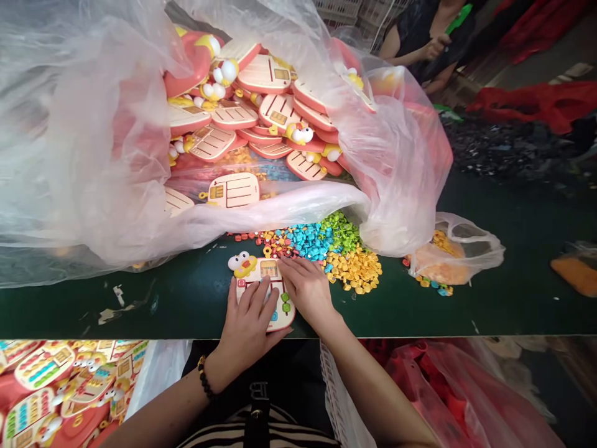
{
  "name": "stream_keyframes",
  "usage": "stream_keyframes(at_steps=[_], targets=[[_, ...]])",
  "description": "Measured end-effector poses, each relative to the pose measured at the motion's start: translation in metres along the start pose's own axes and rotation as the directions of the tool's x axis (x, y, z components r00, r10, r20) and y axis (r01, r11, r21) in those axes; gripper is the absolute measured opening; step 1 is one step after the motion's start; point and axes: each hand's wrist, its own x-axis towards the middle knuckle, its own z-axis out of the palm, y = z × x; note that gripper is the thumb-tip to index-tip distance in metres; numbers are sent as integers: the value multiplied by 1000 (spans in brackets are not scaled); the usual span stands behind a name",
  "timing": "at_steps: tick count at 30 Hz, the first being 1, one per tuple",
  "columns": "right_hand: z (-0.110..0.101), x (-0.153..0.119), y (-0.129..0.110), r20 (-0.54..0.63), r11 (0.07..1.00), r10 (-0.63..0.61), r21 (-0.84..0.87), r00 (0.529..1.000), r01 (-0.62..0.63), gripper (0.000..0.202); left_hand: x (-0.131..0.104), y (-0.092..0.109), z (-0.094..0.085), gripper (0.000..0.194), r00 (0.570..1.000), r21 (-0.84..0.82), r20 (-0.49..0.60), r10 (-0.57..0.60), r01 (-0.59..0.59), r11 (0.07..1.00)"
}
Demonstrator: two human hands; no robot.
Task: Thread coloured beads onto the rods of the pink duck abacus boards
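On the table, close to its front edge, lies a cream toy board (pixel 285 318) with a red rim and a yellow duck-like head (pixel 244 266) with bulging white eyes. Small coloured pieces sit on its face, including green ones (pixel 286 303) at the right. My left hand (pixel 249 311) lies over the board's left and lower part, fingers spread, thumb along the bottom edge. My right hand (pixel 308 289) is at the board's upper right edge, beside the loose small pieces (pixel 312 241). Its fingers are close together; the thumb and anything pinched are hidden.
Behind the board, a large clear plastic bag (pixel 280 208) holds many similar boards (pixel 233 190). Yellow pieces (pixel 357 270) spread to the right, near a small plastic bag (pixel 480 252). Finished-looking boards (pixel 44 367) lie lower left. Another person (pixel 433 46) holds something green.
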Motion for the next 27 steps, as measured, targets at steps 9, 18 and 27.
stream_keyframes(at_steps=[9,18,27], targets=[[-52,-6,52,-217,952,306,70,927,-297,30,-1,0,-1,54,1000,4,4,-2,2,1000],[-44,6,105,-96,936,353,32,931,-351,18,-1,1,0,55,1000,7,-6,-5,5,1000],[-17,8,22,-20,853,243,481,970,-203,11,0,0,0,55,1000,10,16,-5,5,1000]])
